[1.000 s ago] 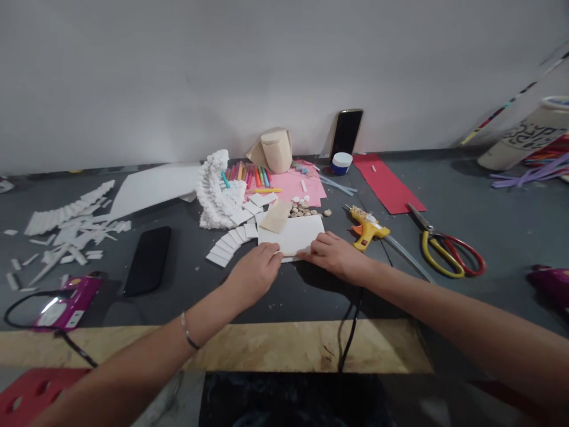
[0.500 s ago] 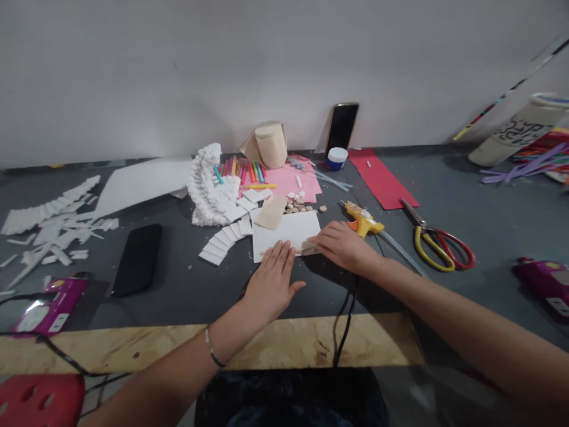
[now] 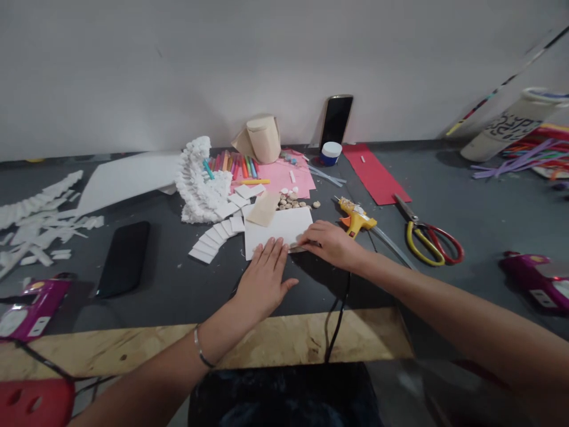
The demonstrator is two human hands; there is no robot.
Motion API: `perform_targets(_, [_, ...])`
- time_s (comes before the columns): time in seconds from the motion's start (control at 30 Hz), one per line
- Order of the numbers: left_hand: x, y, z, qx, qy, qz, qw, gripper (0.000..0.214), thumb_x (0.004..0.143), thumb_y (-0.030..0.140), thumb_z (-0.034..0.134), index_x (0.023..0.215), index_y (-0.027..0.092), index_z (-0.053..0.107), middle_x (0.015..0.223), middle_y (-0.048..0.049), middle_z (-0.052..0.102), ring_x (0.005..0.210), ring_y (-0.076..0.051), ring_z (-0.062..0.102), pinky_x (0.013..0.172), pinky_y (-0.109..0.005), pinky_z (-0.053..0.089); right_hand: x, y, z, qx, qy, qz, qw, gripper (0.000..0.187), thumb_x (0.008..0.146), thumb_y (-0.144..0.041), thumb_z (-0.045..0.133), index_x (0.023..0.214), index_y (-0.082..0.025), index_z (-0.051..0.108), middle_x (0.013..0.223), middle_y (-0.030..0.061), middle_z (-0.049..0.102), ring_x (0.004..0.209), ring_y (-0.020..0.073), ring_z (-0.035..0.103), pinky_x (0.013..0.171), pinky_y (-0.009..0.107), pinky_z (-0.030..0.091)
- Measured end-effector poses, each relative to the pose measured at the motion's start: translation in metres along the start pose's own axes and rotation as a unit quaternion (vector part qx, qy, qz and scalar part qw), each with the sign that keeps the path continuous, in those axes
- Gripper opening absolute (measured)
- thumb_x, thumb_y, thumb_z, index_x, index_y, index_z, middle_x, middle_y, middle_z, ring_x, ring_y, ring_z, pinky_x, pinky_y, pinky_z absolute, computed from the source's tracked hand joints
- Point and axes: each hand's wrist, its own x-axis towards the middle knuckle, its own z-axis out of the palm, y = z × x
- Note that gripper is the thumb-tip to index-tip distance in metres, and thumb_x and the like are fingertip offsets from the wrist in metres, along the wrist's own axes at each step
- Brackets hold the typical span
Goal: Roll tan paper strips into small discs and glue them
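Note:
A white card point(image 3: 284, 224) lies flat on the dark table. My left hand point(image 3: 263, 277) rests palm down over its near edge, fingers stretched out and thumb apart. Along that edge runs a thin beige strip point(image 3: 296, 247), partly under my left fingertips. My right hand point(image 3: 329, 242) has its fingers closed on the strip's right end at the card's near right corner; the fingertips are partly hidden. A beige paper piece point(image 3: 263, 209) overlaps the card's far left part. Small round beige discs point(image 3: 293, 203) are heaped just beyond the card, and white squares point(image 3: 216, 238) fan out to its left.
A yellow glue gun point(image 3: 355, 217) and scissors point(image 3: 427, 234) lie to the right, near red paper point(image 3: 377, 175). A black phone point(image 3: 124, 258) lies left; another phone point(image 3: 336, 121) leans on the wall. A black cable point(image 3: 340, 317) hangs over the wooden table edge point(image 3: 267, 338).
The whole view has shifted slightly, so things sit further left and a little higher. My right fingers have curled a bit more at the strip; my left hand stays flat on the card.

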Motion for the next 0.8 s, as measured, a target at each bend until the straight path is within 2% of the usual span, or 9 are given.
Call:
perform_targets(0.1, [0.000,0.000,-0.001,-0.008,0.004,-0.002,1.000,0.067,0.095,0.050,0.040,0.148,0.009,0.034,0.154,-0.0174,0.032,0.144,-0.032,0.027,0.116,-0.051,0.027,-0.003,0.005,-0.002,-0.036,0.004,-0.044,0.998,0.015,0.092,-0.016,0.055,0.094,-0.018,0.069,0.083,0.0066,0.067,0.081,0.0180,0.055,0.076,0.030,0.037])
perform_targets(0.27, [0.001,0.000,-0.003,-0.010,-0.001,-0.007,1.000,0.063,0.095,0.049,0.040,0.146,0.013,0.037,0.154,-0.0159,0.033,0.144,-0.031,0.027,0.116,-0.050,0.028,-0.005,0.004,-0.008,-0.158,-0.039,-0.124,0.979,0.022,0.096,-0.018,0.046,0.099,-0.018,0.068,0.082,0.0075,0.064,0.081,0.0200,0.049,0.072,0.032,0.033])
perform_targets(0.47, [0.003,0.004,-0.008,-0.006,-0.027,-0.018,0.999,0.064,0.094,0.049,0.044,0.147,0.013,0.037,0.154,-0.0167,0.033,0.143,-0.033,0.029,0.115,-0.051,0.029,-0.020,-0.004,-0.011,-0.186,-0.050,-0.143,0.971,0.026,0.094,-0.016,0.048,0.114,-0.013,0.065,0.093,0.0117,0.067,0.088,0.0230,0.051,0.075,0.036,0.036])
perform_targets(0.57, [0.003,0.004,-0.009,-0.004,-0.027,-0.018,0.999,0.063,0.094,0.048,0.043,0.146,0.013,0.038,0.154,-0.0162,0.034,0.143,-0.033,0.029,0.115,-0.050,0.029,-0.031,-0.006,-0.014,-0.153,-0.023,-0.103,0.983,0.026,0.091,-0.011,0.050,0.110,-0.013,0.067,0.095,0.0116,0.069,0.089,0.0235,0.054,0.077,0.037,0.040])
perform_targets(0.67, [0.003,0.004,-0.008,-0.001,-0.022,-0.015,1.000,0.062,0.095,0.047,0.042,0.147,0.013,0.037,0.154,-0.0158,0.033,0.144,-0.032,0.028,0.116,-0.050,0.027,-0.030,-0.005,-0.016,-0.072,0.056,0.009,0.996,0.023,0.089,-0.011,0.051,0.100,-0.015,0.070,0.092,0.0105,0.070,0.087,0.0222,0.059,0.080,0.037,0.044])
perform_targets(0.73, [0.003,0.004,-0.008,0.001,-0.020,-0.015,1.000,0.062,0.095,0.047,0.042,0.147,0.013,0.037,0.155,-0.0158,0.032,0.144,-0.032,0.028,0.116,-0.050,0.027,-0.020,-0.005,-0.015,-0.020,0.096,0.087,0.991,0.022,0.090,-0.015,0.051,0.101,-0.015,0.069,0.095,0.0109,0.070,0.089,0.0217,0.061,0.081,0.035,0.046])
perform_targets(0.8, [0.003,0.004,-0.008,0.004,-0.023,-0.017,1.000,0.063,0.095,0.047,0.042,0.147,0.013,0.037,0.155,-0.0161,0.032,0.144,-0.032,0.028,0.116,-0.050,0.026,-0.008,-0.004,-0.012,0.007,0.067,0.109,0.992,0.018,0.091,-0.018,0.053,0.095,-0.015,0.070,0.091,0.0099,0.069,0.087,0.0210,0.061,0.079,0.033,0.046])
